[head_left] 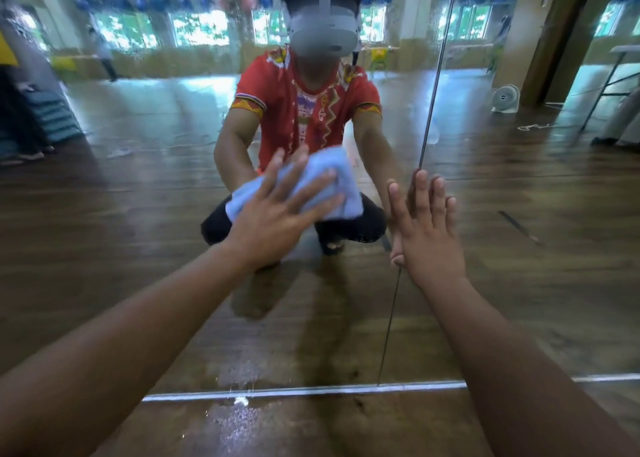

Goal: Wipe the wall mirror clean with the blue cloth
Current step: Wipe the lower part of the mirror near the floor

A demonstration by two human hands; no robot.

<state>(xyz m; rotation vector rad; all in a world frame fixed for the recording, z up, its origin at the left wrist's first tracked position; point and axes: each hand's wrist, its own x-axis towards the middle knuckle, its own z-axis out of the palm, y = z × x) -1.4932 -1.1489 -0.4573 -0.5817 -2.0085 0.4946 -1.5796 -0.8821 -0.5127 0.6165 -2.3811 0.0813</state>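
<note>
The wall mirror (pixel 138 214) fills the view and reflects me crouching in a red shirt. My left hand (pixel 277 214) lies flat with spread fingers on the light blue cloth (pixel 332 179), pressing it against the glass at the centre. To the right, my right hand (pixel 427 228) rests flat against the mirror, fingers together and pointing up, holding nothing. It covers the vertical seam (pixel 429 110) between two mirror panels. Water droplets speckle the upper part of the glass.
The mirror's bottom metal edge (pixel 311 391) meets a wooden floor (pixel 277 429) with wet spots and a white speck just below it. The reflection shows a hall with windows, blue balloons, a white fan and folded mats.
</note>
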